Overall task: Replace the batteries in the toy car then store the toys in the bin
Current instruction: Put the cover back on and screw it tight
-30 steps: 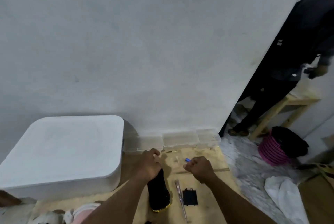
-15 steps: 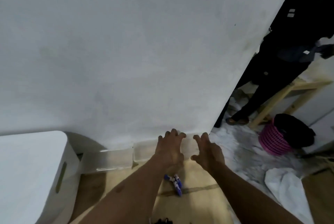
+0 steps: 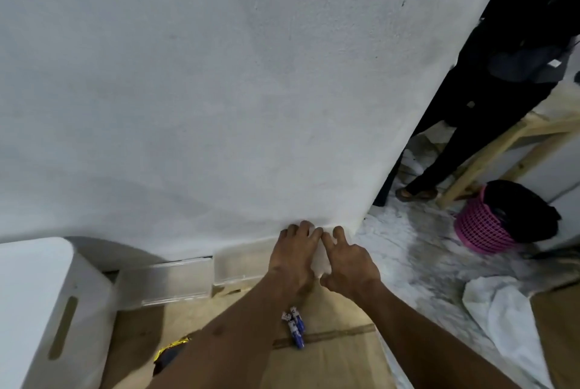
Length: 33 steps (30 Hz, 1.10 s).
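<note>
white bin [image 3: 47, 310] far left, slot handle in its side wall, standing on the floor by the wall

next right, a clear box [image 3: 166, 282] lies along the wall base, a second clear box [image 3: 238, 266] just beside it

toy car [image 3: 169, 354]: I only see a black and yellow piece of it poking out from under the left forearm, down on the cardboard [image 3: 329, 366], outside the bin and apart from it

left hand [image 3: 295, 263] reaches to the wall, fingers fairly straight and laid flat over the end box [image 3: 320, 258], tips at its far edge, nothing clasped

batteries [image 3: 296, 329]: small cluster of blue and white cells loose on the cardboard, touching each other, just near side of the left wrist, the lowest one lying across a brown tape strip [image 3: 339, 337]

right hand [image 3: 348, 263] on the right end of the same box, fingers splayed, thumb tucked at the near edge; I cannot tell if it pinches the box or only rests on it

right of that, a white cloth [image 3: 508, 316] lies on the grey floor, with a pink basket [image 3: 480, 228] holding something black farther back

a person in dark clothes [image 3: 470, 137] stands by a wooden frame [image 3: 508, 137] at upper right
</note>
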{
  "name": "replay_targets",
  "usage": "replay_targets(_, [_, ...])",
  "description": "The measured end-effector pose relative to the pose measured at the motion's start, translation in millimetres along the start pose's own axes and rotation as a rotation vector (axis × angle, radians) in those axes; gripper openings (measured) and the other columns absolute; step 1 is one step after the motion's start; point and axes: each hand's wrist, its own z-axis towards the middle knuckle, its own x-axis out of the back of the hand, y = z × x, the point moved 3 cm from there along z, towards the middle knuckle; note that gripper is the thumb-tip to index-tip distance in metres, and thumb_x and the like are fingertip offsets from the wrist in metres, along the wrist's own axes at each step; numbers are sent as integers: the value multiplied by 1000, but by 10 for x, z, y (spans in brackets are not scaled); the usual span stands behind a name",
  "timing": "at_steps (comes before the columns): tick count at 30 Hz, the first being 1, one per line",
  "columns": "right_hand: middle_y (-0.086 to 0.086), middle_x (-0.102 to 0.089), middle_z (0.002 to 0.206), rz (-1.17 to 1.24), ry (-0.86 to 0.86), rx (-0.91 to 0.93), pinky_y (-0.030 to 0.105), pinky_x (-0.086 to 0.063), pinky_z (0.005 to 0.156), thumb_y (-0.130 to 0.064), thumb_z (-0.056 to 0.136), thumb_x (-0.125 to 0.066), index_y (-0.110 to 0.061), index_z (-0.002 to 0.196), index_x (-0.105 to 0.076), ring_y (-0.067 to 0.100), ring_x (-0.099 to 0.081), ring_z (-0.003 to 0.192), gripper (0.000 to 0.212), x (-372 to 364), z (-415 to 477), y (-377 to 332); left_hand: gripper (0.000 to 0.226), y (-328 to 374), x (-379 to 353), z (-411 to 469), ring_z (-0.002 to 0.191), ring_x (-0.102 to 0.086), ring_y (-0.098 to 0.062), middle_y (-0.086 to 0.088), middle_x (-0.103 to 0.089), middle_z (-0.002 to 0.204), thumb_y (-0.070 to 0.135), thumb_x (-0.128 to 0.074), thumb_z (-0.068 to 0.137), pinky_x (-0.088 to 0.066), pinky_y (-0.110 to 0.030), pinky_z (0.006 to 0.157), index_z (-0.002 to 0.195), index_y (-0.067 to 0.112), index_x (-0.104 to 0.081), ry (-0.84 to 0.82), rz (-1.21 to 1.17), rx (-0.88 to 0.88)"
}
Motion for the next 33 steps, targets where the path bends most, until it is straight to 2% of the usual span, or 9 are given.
replay_targets(4, [7, -45, 134, -26, 64, 86, 33, -48, 65, -44, 79, -57, -16, 139, -42, 32, -64, 79, 68, 78, -61, 67, 86, 15, -24, 1, 126, -41, -31, -7, -36, 144, 26, -78, 73, -34, -39, 108, 146, 25, -30, 18, 43, 9])
replay_targets(9, [2, -68, 99, -255, 166, 309, 21, -35, 35, -39, 60, -83, -21, 96, -70, 20, -52, 35, 42, 108, -103, 214, 84, -14, -8, -13, 129, -38, -33, -7, -30, 147, 46, -72, 79, -34, -44, 107, 147, 27, -27, -4, 43, 2])
replay_targets(12, [-1, -68, 101, -221, 190, 337, 22, -32, 36, -38, 69, -82, -23, 98, -67, 19, -54, 36, 37, 179, -122, 251, 74, -43, -23, -70, 129, -38, -30, -4, -31, 146, 61, -57, 83, -35, -44, 106, 145, 30, -29, 16, -49, 3])
replay_targets(16, [-4, -60, 118, -19, 268, 236, 26, -40, 46, -38, 92, -61, -24, 116, -56, 23, -63, 50, 28, 336, -135, 351, 55, -86, 78, -98, 125, -45, -27, 0, -37, 145, 49, -45, 95, -39, -42, 101, 146, 32, -34, 48, -128, 15])
replay_targets(21, [-5, -55, 76, 291, 507, 156, 21, -36, 41, -20, 80, -72, -24, 85, -46, 15, -55, 43, 26, 427, -305, 380, 40, -176, 317, -77, 117, -58, -22, 5, -58, 134, 38, -47, 98, -47, -33, 95, 137, 33, -53, 138, -325, 110])
replay_targets(24, [-6, -59, 65, 186, 340, 341, 19, -36, 45, -22, 83, -61, -25, 78, -55, 16, -53, 44, 8, 220, -278, 210, 34, -190, 385, -26, 114, -60, -22, 3, -65, 127, 35, -51, 97, -49, -31, 93, 130, 33, -60, 156, -399, 170])
replay_targets(26, [-5, -69, 73, 123, 249, 330, 20, -44, 52, -25, 86, -63, -24, 85, -64, 15, -62, 54, 1, 163, -117, 135, 33, -196, 392, 10, 114, -60, -23, 1, -65, 126, 33, -51, 96, -48, -31, 92, 127, 33, -62, 128, -440, 195])
replay_targets(30, [8, -72, 112, 46, 27, 270, 34, -50, 84, -30, 95, -57, -17, 112, -69, 27, -67, 99, 25, 204, 253, -30, 38, -210, 379, 39, 117, -58, -24, -2, -62, 129, 26, -51, 93, -47, -31, 97, 129, 33, -62, 73, -508, 227])
replay_targets(33, [8, -68, 115, 41, -179, 220, 30, -46, 85, -29, 93, -61, -12, 112, -68, 25, -64, 103, 26, 169, 412, -88, 36, -196, 390, 36, 112, -62, -22, -1, -66, 124, 18, -54, 90, -50, -31, 97, 122, 30, -68, 93, -565, 218])
